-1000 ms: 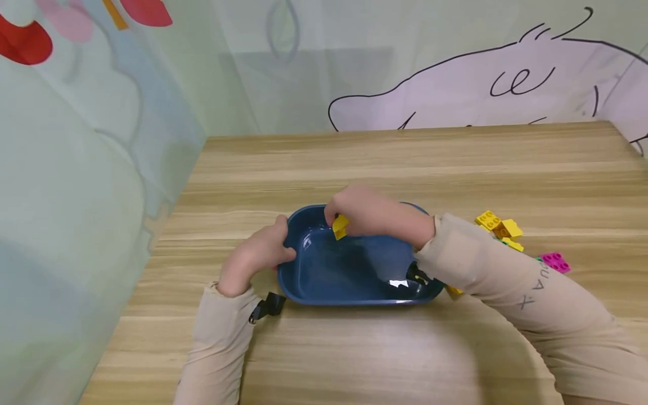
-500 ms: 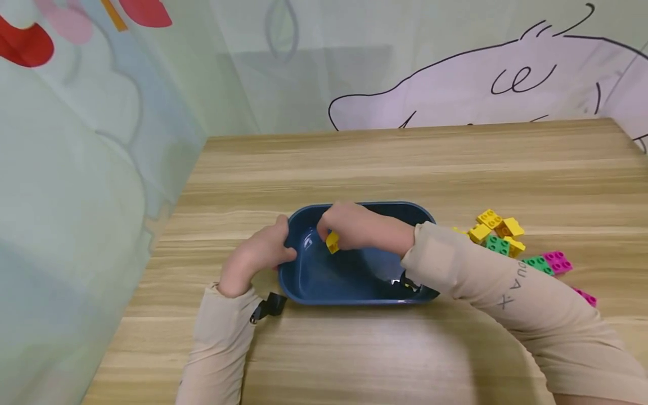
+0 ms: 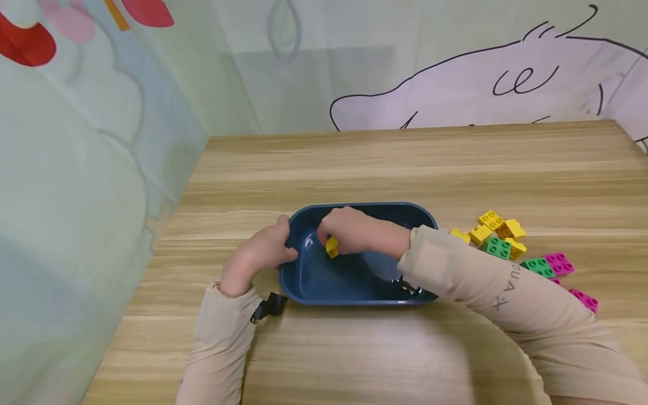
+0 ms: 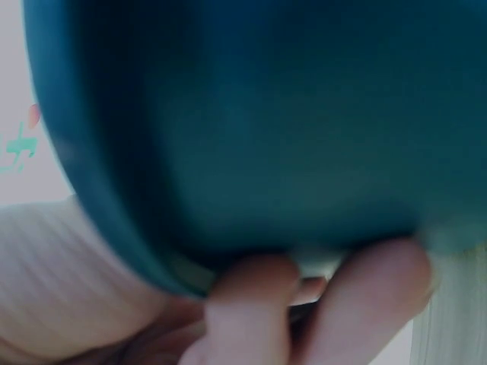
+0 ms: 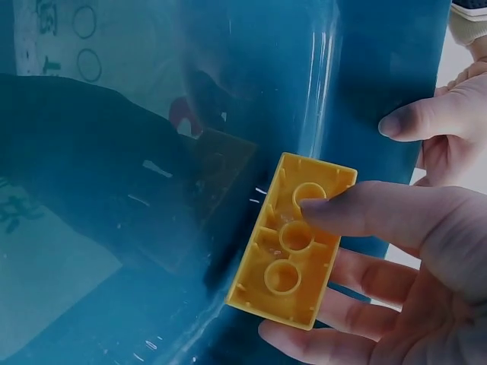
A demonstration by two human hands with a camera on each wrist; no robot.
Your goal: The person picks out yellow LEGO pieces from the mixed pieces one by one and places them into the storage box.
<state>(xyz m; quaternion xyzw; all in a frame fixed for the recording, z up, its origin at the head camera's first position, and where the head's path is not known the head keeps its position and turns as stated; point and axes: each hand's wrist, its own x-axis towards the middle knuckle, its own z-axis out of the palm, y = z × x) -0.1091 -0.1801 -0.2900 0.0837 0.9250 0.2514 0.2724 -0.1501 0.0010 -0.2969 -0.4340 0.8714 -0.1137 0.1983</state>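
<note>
In the head view a dark blue plastic tray (image 3: 329,284) with rounded corners stands on the table. My left hand (image 3: 260,247) grips its left end, thumb over the rim; the left wrist view shows digits against the blue wall (image 4: 289,137). Inside the tray, toward its left half, my right hand (image 3: 354,230) pinches a yellow toy building brick (image 3: 331,247). From the right wrist view, the brick's hollow underside with round tubes (image 5: 283,277) faces the camera, thumb across it, other fingers behind. It is tilted close above the glossy tray floor.
Right of the tray lie several loose bricks: yellow ones (image 3: 490,220), green ones (image 3: 498,247) and pink ones (image 3: 559,263). A small black wrist device (image 3: 273,304) sits by the left cuff. The wooden table (image 3: 354,349) meets a printed wall (image 3: 304,84) behind.
My right hand, with the yellow brick, has moved slightly left and lower into the tray, then nearly stopped. More bricks at the right show past the sleeve. The left hand keeps its place.
</note>
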